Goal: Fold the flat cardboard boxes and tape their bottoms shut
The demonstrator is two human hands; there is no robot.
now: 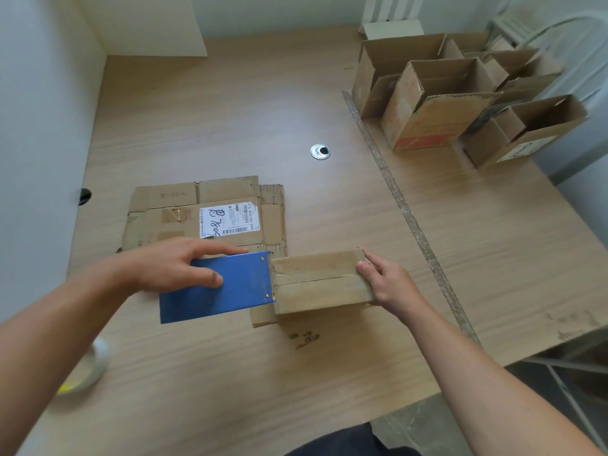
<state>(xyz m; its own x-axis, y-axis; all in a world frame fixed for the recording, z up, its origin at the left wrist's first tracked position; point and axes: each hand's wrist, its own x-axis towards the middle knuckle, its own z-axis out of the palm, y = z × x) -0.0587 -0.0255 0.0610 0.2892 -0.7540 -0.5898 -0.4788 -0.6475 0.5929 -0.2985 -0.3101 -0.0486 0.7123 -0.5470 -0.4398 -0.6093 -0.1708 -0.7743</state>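
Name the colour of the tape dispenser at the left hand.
The tape dispenser is blue, clearest in the head view.

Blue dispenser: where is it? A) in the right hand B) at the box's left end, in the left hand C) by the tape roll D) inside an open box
B: the left hand holds the dispenser against the left end of the box.

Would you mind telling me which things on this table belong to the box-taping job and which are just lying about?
In the job: small box, gripped by the right hand; blue tape dispenser, held by the left hand; flat cardboard underneath; folded boxes at the far right.

Lying about: blurred white roll near the left forearm; metal grommet in the table.
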